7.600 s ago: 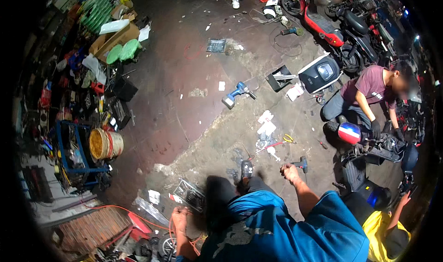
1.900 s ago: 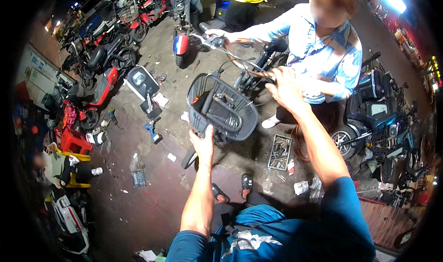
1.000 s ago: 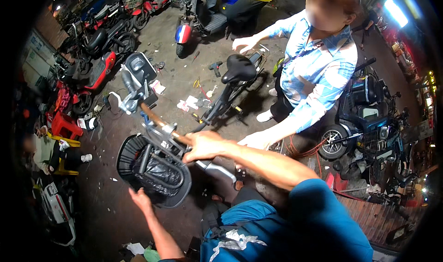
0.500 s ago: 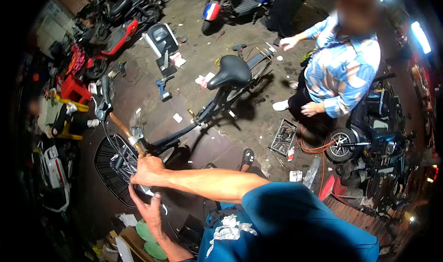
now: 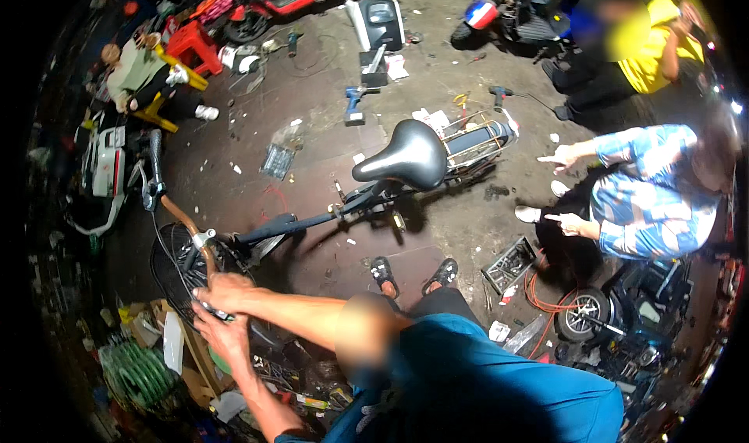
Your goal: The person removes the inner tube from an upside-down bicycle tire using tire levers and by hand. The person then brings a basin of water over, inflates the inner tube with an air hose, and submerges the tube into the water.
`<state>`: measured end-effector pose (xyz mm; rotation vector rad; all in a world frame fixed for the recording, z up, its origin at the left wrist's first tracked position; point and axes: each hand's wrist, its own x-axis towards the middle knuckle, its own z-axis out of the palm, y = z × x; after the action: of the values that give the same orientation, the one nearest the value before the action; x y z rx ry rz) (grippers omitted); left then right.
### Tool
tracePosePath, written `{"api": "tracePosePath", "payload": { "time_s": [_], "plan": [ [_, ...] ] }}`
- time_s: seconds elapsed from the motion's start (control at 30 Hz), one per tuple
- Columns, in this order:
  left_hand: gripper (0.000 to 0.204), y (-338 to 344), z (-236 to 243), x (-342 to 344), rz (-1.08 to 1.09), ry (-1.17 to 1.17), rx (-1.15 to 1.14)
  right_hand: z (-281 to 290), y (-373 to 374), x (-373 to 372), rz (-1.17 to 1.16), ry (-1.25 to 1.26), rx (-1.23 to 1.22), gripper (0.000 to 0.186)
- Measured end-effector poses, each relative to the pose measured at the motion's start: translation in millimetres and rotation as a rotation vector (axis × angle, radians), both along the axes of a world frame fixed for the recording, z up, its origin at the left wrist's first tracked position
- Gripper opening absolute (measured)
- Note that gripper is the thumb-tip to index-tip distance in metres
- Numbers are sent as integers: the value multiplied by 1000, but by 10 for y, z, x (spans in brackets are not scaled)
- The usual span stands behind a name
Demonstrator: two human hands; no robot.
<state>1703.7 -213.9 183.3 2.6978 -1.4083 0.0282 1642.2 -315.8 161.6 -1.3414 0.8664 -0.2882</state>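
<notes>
A black bicycle [image 5: 304,221] stands in front of me, its black saddle [image 5: 406,158] toward the far right. Its handlebar [image 5: 181,213] is a bent, rusty brown tube with a dark grip and brake lever at the far end. My right hand [image 5: 225,293] reaches across and is closed around the handlebar's near end. Just below it, my left hand [image 5: 222,335] is also closed, fingers curled at the same end of the bar. A dark, shiny part shows between the two hands; most of it is hidden. A black wire basket [image 5: 165,275] lies behind the bar.
A person in a patterned blue shirt [image 5: 647,193] stands at right, hands pointing toward the bicycle. Another in yellow [image 5: 655,49] is behind. A blue cordless drill [image 5: 355,104], a metal parts crate [image 5: 509,264], an orange hose [image 5: 538,291] and a red stool [image 5: 193,47] are around.
My view has shifted. My left hand has come up against the right at the handlebar, its fingers now curled. The person in blue now holds both hands out pointing.
</notes>
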Motion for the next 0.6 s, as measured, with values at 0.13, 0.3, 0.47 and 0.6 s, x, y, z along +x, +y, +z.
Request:
{"api": "tracePosePath", "payload": {
  "time_s": [0.13, 0.3, 0.47, 0.6],
  "plan": [
    [89, 244, 69, 680, 4, -44, -109, -266, -195, -1168, -771, 50, -798, 40],
    [88, 223, 171, 1231, 208, -286, 84, -1613, -197, -2873, -1426, 672, -269, 60],
    [88, 379, 21, 1814, 310, -418, 122, -2186, -103, -2779, -1134, 261, 106, 62],
    [82, 678, -105, 2045, 309, -461, 93, -2316, -76, -2671, -1359, -61, 633, 62]
  ]
}}
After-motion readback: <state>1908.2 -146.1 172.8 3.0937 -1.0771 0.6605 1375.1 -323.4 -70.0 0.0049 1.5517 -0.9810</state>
